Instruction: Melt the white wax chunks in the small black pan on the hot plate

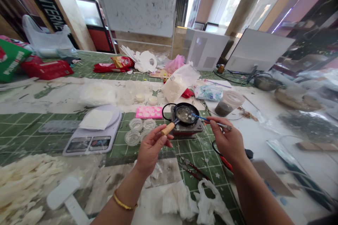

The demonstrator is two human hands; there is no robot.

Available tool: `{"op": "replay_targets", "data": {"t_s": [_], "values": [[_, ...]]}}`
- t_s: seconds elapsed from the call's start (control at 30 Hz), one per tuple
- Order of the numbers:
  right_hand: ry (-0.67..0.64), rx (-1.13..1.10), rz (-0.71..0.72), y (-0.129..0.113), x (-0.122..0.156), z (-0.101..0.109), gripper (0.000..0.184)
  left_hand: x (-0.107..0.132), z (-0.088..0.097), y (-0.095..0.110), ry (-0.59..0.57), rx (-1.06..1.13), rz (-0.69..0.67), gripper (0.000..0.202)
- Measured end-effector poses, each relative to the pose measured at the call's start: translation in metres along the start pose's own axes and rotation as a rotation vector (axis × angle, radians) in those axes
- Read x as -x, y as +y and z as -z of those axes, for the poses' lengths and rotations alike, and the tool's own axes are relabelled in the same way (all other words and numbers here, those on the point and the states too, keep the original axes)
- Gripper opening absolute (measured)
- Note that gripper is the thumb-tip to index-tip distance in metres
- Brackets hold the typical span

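My left hand [152, 146] pinches the wooden handle [168, 128] of a small black pan [185, 114] that sits on a small burner [185, 129]. The pan holds partly melted pale wax. My right hand [225, 140] grips a thin blue-and-silver stirring tool [211, 121], whose tip reaches into the pan. A gold bangle is on my left wrist. Several small clear glass cups [137, 130] stand just left of the burner, and a pink mould [149, 112] lies behind them.
A white kitchen scale [93, 132] carrying white paper stands to the left. White wax flakes [23, 179] are piled at the front left. A lidded tub [227, 103], a bag of white granules [177, 83], tweezers [191, 168] and crumpled tissue [192, 200] lie around the green cutting mat.
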State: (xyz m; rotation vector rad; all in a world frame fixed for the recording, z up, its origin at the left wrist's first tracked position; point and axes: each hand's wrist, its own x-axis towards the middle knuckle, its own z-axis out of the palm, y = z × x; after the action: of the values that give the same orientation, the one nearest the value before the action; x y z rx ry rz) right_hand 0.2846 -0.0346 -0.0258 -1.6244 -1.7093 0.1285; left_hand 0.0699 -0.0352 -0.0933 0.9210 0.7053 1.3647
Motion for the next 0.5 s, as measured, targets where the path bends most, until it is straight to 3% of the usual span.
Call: {"op": "replay_targets", "data": {"t_s": [0.5], "values": [[-0.002, -0.042, -0.009, 0.003, 0.002, -0.011, 0.026, 0.0, 0.001, -0.001, -0.016, -0.006, -0.005, 0.034]]}}
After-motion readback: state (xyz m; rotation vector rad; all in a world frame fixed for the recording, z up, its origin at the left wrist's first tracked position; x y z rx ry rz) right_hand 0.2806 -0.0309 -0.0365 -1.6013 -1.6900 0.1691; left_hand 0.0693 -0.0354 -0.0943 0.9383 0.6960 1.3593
